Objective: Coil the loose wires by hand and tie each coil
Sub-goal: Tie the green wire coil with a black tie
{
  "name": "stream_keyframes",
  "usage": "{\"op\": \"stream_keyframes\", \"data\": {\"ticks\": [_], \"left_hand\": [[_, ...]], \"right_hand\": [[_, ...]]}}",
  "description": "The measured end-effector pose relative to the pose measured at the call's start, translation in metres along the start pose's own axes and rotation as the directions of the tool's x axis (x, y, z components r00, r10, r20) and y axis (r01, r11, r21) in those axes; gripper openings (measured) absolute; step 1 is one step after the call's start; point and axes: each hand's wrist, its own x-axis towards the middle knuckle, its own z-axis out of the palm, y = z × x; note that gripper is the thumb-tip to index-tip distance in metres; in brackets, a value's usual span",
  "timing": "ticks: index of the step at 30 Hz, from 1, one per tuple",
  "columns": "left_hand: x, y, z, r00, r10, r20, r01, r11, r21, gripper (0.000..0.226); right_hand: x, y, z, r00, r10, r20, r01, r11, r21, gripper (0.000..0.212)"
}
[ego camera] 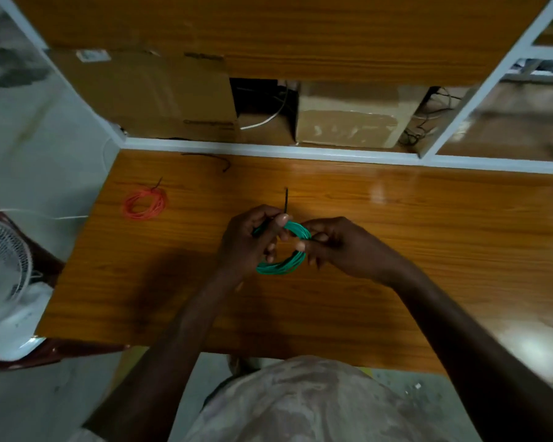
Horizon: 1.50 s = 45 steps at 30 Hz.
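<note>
Two bare hands hold a green wire coil [281,266] above a wooden tabletop [396,250], seen from a head-worn camera. The left hand [249,240] closes its grip on the coil's left side, fingers curled round the strands, while its thumb and forefinger pinch a thin black tie [286,200] whose free end stands up just beyond the knuckles. The right hand [336,247] clamps its grip on the coil's right side, thumb and fingertips pinched together over the green loops; whether it also holds the other end of the tie cannot be told. The lower arc of the coil hangs free between and below the two grips. Well to the left of the left grip, and farther from the person, a red wire coil [145,204] lies flat on the tabletop with a dark tie end poking from its far rim. Beyond that, near the tabletop's far edge, lies a loose dark wire piece [217,161]. Behind the tabletop stand cardboard boxes [147,97] under a wooden shelf, and a white fan [0,260] sits off the left edge.
</note>
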Motion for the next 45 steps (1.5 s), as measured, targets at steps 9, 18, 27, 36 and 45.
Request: {"op": "stream_keyframes", "data": {"ticks": [9, 18, 27, 36, 45], "left_hand": [[-0.038, -0.054, -0.154, 0.990, -0.142, -0.001, 0.142, 0.988, 0.061, 0.027], [-0.045, -0.127, -0.301, 0.957, -0.098, -0.273, 0.144, 0.977, 0.155, 0.028], [-0.031, -0.179, -0.325, 0.966, -0.111, -0.235, 0.202, 0.888, 0.414, 0.030], [-0.031, -0.189, -0.315, 0.924, -0.068, -0.377, 0.240, 0.869, 0.432, 0.039], [-0.028, -0.185, -0.315, 0.913, -0.071, -0.402, 0.243, 0.886, 0.395, 0.042]], "right_hand": [[0.097, -0.017, 0.141, 0.997, 0.053, -0.062, -0.047, 0.994, 0.095, 0.023], [0.234, -0.054, 0.273, 0.982, 0.186, 0.021, -0.187, 0.963, 0.196, 0.032], [0.268, -0.040, 0.316, 0.907, 0.419, -0.030, -0.413, 0.903, 0.121, 0.025], [0.274, -0.045, 0.322, 0.920, 0.355, -0.168, -0.365, 0.931, -0.027, 0.026], [0.267, -0.047, 0.321, 0.919, 0.357, -0.164, -0.333, 0.930, 0.158, 0.028]]}}
